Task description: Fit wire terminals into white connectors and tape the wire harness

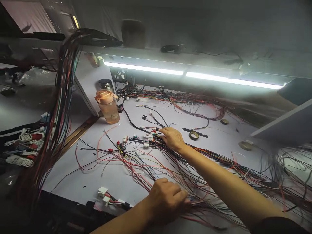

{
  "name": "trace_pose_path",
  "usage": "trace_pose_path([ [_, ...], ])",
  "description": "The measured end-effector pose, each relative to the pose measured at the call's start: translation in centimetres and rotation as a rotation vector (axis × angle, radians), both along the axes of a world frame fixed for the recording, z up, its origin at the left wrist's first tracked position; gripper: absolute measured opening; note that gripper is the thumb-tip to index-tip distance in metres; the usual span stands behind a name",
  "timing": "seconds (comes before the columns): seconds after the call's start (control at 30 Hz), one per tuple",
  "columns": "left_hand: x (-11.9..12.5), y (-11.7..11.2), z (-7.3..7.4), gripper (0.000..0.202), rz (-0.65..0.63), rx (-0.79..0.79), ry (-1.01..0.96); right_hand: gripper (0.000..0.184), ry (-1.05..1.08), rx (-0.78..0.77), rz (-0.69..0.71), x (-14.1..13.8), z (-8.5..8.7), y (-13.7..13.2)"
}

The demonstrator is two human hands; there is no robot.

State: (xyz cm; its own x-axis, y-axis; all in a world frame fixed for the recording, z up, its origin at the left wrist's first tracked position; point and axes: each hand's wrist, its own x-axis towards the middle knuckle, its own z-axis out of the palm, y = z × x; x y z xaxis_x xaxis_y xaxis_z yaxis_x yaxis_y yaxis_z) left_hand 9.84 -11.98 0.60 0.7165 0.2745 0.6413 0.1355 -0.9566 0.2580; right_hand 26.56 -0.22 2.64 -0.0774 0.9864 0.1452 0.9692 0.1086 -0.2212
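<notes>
A loose wire harness (151,162) of red, black and coloured wires spreads across the white table (112,182). My left hand (167,200) is near the front edge, fingers closed round a bunch of these wires. My right hand (172,138) reaches further out, fingers curled down onto the wires where several small white and red connectors (148,138) lie. White connectors (104,195) on short leads rest near the front edge, left of my left hand.
An orange-lidded water bottle (108,105) stands at the back left. Tape rolls (194,135) lie right of my right hand, another (224,121) further back. A hanging wire bundle (58,107) drapes on the left. A light strip (190,74) runs under the shelf.
</notes>
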Motion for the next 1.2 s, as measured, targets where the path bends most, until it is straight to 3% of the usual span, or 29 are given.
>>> trace_pose_path([
  [0.2, -0.5, 0.3, -0.3, 0.020, -0.044, -0.035, -0.076, 0.013, 0.140, 0.011, -0.051, 1.0, -0.8, 2.4],
  [0.37, -0.5, 0.2, -0.4, 0.016, -0.042, -0.079, -0.109, 0.032, 0.299, 0.010, -0.239, 4.0, -1.1, 4.5],
  [0.5, -0.4, 0.4, -0.6, 0.021, -0.044, -0.077, -0.138, 0.035, 0.346, -0.041, -0.284, 4.7, -1.7, 5.4],
  [0.67, -0.3, 0.5, -0.7, 0.020, -0.033, -0.060, -0.133, 0.021, 0.274, -0.088, -0.246, 3.1, -2.2, 5.2],
  [0.9, -0.2, 0.6, -0.6, 0.026, -0.009, -0.042, -0.161, 0.037, 0.094, -0.089, -0.165, 2.3, -2.0, 4.8],
  [1.2, 0.0, 0.6, -0.7, 0.028, -0.023, -0.057, -0.200, 0.029, 0.009, -0.138, -0.205, 2.6, -2.3, 5.6],
])
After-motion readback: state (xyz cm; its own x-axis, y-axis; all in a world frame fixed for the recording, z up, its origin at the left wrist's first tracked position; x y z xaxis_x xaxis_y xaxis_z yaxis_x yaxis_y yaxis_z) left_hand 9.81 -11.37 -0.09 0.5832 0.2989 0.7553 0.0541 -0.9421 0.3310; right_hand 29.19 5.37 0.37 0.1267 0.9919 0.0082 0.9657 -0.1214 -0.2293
